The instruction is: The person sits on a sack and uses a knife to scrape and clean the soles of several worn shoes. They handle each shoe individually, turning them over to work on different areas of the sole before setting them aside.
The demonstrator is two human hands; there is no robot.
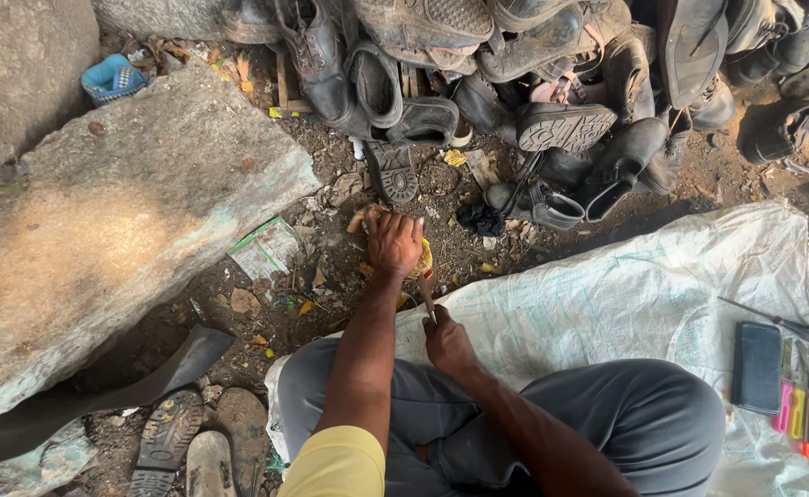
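Bare dirt ground [331, 267] is strewn with leaves. A white woven sack [625, 294] is spread beside a large stone slab [119, 230]; a shoe pile [533, 83] is heaped beyond the slab.

A single camera worn on the head looks steeply down over the seated person's knees [607, 414] to the ground in front. It sits close, reaching from the lap to the shoe pile [533, 83] at top.
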